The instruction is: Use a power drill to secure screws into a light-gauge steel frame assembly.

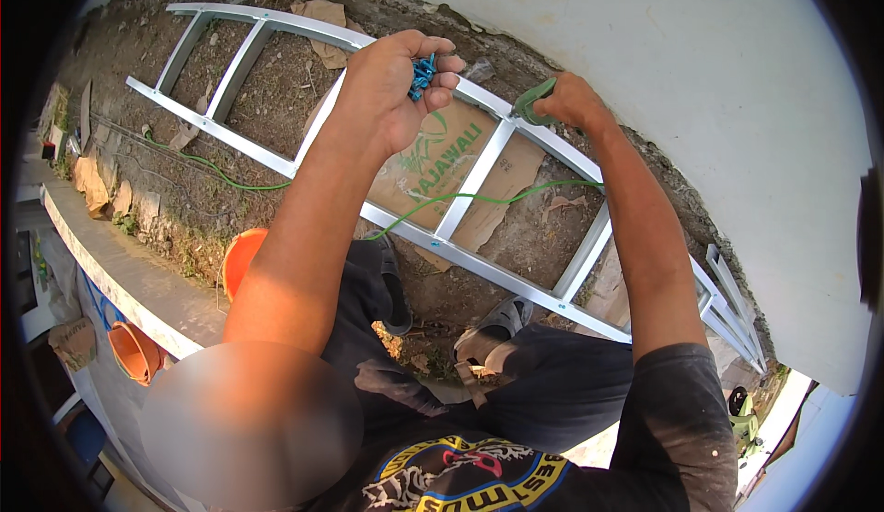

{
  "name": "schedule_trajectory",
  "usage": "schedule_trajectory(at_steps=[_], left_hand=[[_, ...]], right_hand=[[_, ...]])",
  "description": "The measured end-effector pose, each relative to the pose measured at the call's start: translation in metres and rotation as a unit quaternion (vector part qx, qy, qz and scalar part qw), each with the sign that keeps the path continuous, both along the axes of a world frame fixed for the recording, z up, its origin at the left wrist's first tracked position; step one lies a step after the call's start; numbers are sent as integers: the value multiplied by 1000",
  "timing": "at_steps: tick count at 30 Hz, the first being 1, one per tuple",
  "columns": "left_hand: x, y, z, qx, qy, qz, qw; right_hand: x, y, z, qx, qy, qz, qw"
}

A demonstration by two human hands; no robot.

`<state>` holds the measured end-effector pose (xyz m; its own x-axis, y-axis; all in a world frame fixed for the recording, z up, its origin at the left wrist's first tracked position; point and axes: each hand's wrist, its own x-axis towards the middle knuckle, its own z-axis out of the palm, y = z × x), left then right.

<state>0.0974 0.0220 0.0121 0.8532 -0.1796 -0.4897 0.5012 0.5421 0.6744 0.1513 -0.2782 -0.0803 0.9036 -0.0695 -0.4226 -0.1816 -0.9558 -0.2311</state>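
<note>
In my cupped left hand (394, 84), fingers curled, lies a small heap of blue screws (422, 76). My right hand (575, 102) grips a green power drill (534, 101), and its tip meets the far rail at a crossbar joint. That rail belongs to a ladder-like silver metal frame (476, 179) lying on the ground, with several crossbars between two long rails. Blue screw heads dot some of its joints. My left forearm hides part of the frame's middle.
A green cord (442, 199) crosses the frame. Beneath it lie brown cardboard sheets (405, 180) on soil. A white wall (700, 79) rises along the far side. Orange buckets (241, 256) stand at the left near a concrete ledge (115, 277). More metal strips (732, 309) lie at the right.
</note>
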Motion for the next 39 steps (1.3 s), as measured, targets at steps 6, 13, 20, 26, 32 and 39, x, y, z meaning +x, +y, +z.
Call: schedule_trajectory(at_steps=[6,13,20,26,32,39], left_hand=[[-1,-3,1,4,-9,1,1000],[-1,-16,4,-6,-8,-14,1000],[4,-2,-19,-21,2,-31,999],[18,-2,-32,5,-8,-22,1000],[25,-30,-47,99,-22,-82,991],[25,-20,-89,90,62,-55,992]], right_hand=[[-8,-1,1,-3,-17,8,1000],[-17,14,9,-69,-39,77,994],[-7,-8,11,-26,-13,34,999],[-13,-11,53,88,-63,-44,993],[-18,-24,52,507,-88,-177,839],[-36,-1,96,554,-65,-207,803]])
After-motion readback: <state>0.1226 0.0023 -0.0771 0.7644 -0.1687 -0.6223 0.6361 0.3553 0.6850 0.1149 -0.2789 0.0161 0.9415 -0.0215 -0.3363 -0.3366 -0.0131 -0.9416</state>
